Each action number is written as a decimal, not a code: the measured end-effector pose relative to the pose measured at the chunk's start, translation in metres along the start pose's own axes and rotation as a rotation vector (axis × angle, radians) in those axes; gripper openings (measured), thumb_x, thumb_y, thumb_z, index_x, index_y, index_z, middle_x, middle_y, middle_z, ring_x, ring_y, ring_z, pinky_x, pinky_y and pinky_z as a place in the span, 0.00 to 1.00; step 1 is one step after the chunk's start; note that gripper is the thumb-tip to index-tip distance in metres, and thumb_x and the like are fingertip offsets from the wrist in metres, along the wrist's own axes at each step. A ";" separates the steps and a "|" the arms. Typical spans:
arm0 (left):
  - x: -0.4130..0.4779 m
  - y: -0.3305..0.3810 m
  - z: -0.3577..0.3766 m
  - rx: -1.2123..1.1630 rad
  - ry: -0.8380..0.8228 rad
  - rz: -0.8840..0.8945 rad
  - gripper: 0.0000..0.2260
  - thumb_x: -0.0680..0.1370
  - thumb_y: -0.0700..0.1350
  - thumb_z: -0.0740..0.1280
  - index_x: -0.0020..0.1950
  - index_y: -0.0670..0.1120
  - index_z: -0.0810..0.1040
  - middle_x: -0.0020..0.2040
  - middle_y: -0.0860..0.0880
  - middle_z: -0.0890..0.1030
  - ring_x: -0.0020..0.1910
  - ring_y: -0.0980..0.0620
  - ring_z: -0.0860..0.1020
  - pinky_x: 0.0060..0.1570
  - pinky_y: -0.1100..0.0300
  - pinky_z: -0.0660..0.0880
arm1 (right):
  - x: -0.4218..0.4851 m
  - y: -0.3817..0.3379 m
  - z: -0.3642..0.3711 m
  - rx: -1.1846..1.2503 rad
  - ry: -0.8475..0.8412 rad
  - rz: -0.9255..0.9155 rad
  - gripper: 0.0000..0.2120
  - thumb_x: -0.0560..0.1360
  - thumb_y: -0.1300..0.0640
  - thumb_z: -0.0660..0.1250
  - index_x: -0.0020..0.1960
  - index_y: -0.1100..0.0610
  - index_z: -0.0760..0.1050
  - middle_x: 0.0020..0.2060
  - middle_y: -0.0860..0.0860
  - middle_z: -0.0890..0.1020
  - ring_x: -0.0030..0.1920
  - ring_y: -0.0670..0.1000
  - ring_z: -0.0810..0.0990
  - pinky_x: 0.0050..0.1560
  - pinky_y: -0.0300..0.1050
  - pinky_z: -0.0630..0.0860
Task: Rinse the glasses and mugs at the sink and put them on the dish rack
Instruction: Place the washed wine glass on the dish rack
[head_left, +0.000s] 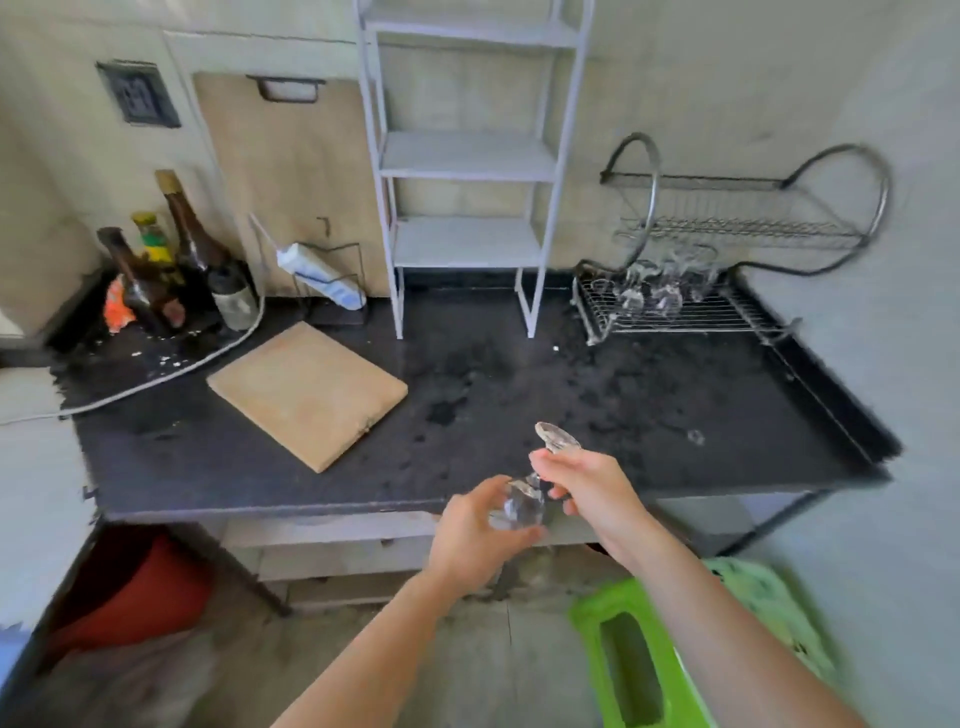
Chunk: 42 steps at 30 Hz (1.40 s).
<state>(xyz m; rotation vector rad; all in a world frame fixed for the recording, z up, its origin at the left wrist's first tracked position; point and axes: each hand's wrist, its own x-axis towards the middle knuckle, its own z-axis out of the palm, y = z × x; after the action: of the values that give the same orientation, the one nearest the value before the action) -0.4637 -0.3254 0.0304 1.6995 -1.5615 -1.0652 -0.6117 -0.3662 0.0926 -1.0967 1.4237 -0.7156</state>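
I see my left hand (480, 530) wrapped around the bowl of a clear stemmed glass (517, 506), fingers curled against it at the front edge of the dark table (675, 415). My right hand (582, 480) is closed on the same glass higher up, pinching the stem just under the round foot, which pokes out above my fingers. The glass is tilted, foot pointing up and away from me, and it hangs over the table's near edge without touching it.

At the back right of the table stands the wire dish rack (691, 312), and several clear glasses (660, 283) already sit on its lower tier; blur keeps me from counting them. The table surface looks wet in patches. A wooden cutting board (306, 392) lies flat to the left of my hands, well apart from them. Behind it a white shelf unit (467, 156) stands against the wall, and dark bottles (176, 260) cluster in the far left corner. A green plastic stool (634, 660) shows below my right forearm.
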 end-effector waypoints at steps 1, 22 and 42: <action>0.013 0.011 0.012 0.010 -0.040 0.011 0.19 0.67 0.57 0.75 0.55 0.56 0.77 0.47 0.61 0.81 0.46 0.64 0.77 0.40 0.72 0.68 | 0.006 0.001 -0.017 0.018 0.038 -0.001 0.07 0.74 0.54 0.70 0.44 0.57 0.82 0.38 0.51 0.77 0.36 0.47 0.73 0.34 0.39 0.67; 0.335 0.150 0.132 0.314 -0.463 0.216 0.33 0.71 0.58 0.72 0.72 0.50 0.66 0.73 0.48 0.66 0.73 0.47 0.62 0.70 0.50 0.64 | 0.221 -0.042 -0.235 0.056 0.452 -0.060 0.05 0.73 0.59 0.72 0.40 0.53 0.85 0.40 0.56 0.86 0.44 0.50 0.83 0.52 0.50 0.79; 0.455 0.139 0.153 0.471 -0.077 -0.193 0.13 0.83 0.44 0.53 0.56 0.39 0.74 0.56 0.39 0.79 0.52 0.38 0.78 0.48 0.49 0.74 | 0.387 -0.061 -0.358 0.129 0.593 -0.099 0.19 0.73 0.52 0.72 0.48 0.71 0.80 0.44 0.72 0.78 0.46 0.64 0.80 0.47 0.52 0.73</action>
<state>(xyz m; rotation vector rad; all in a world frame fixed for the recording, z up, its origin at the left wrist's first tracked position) -0.6705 -0.7789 -0.0040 2.1801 -1.8310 -0.9083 -0.9151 -0.7995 0.0516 -0.8928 1.7920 -1.2585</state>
